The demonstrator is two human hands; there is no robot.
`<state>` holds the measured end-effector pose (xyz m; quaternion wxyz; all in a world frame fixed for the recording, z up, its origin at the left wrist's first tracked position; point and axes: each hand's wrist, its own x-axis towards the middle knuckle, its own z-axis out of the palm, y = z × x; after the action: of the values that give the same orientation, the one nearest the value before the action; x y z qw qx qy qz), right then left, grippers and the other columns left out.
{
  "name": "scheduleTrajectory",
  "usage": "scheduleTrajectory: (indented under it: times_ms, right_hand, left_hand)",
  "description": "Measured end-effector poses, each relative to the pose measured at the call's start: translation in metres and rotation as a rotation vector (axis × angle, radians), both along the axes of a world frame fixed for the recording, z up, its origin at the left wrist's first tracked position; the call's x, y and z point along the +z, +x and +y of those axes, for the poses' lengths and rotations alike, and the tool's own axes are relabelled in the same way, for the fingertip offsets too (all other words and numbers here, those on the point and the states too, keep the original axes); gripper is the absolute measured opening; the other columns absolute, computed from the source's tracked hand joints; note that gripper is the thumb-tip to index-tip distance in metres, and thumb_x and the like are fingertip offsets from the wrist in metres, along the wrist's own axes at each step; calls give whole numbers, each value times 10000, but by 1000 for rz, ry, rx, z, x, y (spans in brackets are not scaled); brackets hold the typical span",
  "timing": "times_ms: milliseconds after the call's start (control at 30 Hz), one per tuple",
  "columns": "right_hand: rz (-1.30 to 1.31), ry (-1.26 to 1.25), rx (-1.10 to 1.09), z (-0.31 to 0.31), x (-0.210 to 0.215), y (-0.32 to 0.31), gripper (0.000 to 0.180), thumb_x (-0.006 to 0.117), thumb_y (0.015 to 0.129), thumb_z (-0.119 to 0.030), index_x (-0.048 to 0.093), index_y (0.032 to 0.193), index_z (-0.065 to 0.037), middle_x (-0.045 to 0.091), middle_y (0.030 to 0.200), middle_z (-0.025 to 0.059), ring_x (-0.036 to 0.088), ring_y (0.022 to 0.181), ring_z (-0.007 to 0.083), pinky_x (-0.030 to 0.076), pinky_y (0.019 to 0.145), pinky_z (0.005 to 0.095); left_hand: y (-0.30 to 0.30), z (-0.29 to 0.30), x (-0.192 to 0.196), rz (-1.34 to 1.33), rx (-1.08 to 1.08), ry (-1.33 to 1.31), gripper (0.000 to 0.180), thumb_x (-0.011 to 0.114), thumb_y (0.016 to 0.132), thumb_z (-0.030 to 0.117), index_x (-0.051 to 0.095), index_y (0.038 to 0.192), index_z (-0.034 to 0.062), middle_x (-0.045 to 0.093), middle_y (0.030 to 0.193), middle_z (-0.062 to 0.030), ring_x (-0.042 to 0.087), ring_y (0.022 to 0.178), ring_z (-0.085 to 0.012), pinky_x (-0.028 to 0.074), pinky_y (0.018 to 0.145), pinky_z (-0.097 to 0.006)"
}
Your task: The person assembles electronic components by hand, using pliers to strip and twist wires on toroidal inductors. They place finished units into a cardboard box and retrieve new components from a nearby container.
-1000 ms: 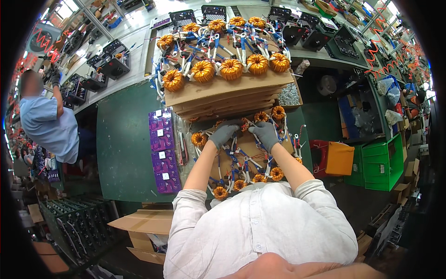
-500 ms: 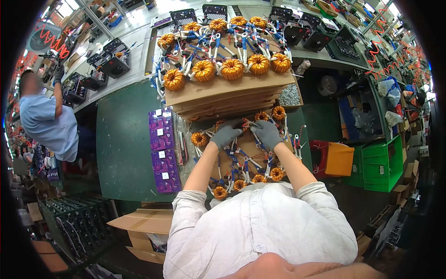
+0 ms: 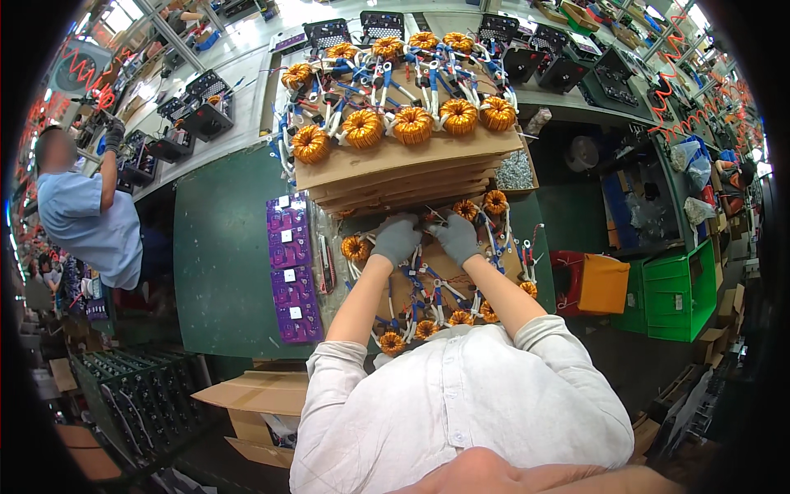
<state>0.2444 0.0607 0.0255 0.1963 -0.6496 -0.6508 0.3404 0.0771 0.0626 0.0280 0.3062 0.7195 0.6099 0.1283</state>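
Both my hands wear grey gloves and work close together at the far side of a cardboard sheet (image 3: 414,306), by the foot of a stack of cardboard layers (image 3: 411,175). My right hand (image 3: 457,239) pinches a thin wire lead (image 3: 434,216). My left hand (image 3: 397,240) has its fingers bent and closed beside it; what they hold is hidden. Around them lie copper-wound ring coils, among them one coil (image 3: 355,247) left of my left hand and another coil (image 3: 465,210) past my right. Blue and white leads with ring terminals (image 3: 437,282) spread between the coils.
More copper coils (image 3: 412,125) sit atop the stack. Purple circuit boards (image 3: 295,272) and a utility knife (image 3: 327,265) lie to the left on the green table (image 3: 222,247). A box of small metal parts (image 3: 514,171) stands right; green crates (image 3: 679,288) stand lower. A co-worker (image 3: 90,214) works far left.
My right hand has shifted slightly left and nearer my left hand, its forearm swinging with it. My left hand stays nearly in place.
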Motion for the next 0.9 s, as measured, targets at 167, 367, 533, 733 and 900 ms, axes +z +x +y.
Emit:
scheduleTrajectory:
  times_ms: [167, 367, 533, 733, 900]
  right_hand:
    - [228, -16, -45, 7, -15, 2, 371, 644, 798, -315, 642, 1073, -65, 668, 1002, 177, 628, 936, 324, 466, 819, 373]
    - [866, -497, -283, 14, -32, 18, 315, 664, 832, -222, 613, 1042, 7, 550, 637, -20, 455, 476, 68, 347, 422, 232]
    - [934, -469, -352, 3, -10, 12, 148, 666, 846, -185, 599, 765, -81, 403, 542, -71, 309, 409, 20, 193, 362, 199]
    - [1041, -581, -408, 5, -17, 13, 110, 670, 839, -151, 603, 790, -80, 402, 553, -67, 300, 414, 25, 183, 367, 204]
    - [1110, -686, -422, 9, -25, 17, 77, 661, 839, -126, 596, 820, -88, 376, 547, -69, 278, 406, 33, 177, 368, 212]
  left_hand:
    - [1, -16, 7, -518, 94, -367, 295, 594, 808, 279, 662, 994, 61, 652, 852, -100, 603, 748, -201, 478, 701, -324]
    - [-5, -15, 1, -873, 320, -535, 256, 585, 817, 235, 652, 948, 25, 646, 868, -109, 605, 817, -185, 470, 745, -299]
    - [-2, -21, 1, -685, 156, -242, 274, 588, 831, 227, 655, 1017, 37, 649, 998, -118, 598, 933, -202, 459, 833, -307]
    - [-1, -6, -16, -706, 275, -372, 262, 699, 749, 196, 689, 956, 36, 669, 796, -58, 616, 745, -120, 488, 658, -248]
    - [-1, 0, -18, -443, 159, -186, 305, 715, 685, 256, 692, 894, 35, 679, 791, -113, 652, 747, -205, 500, 684, -300]
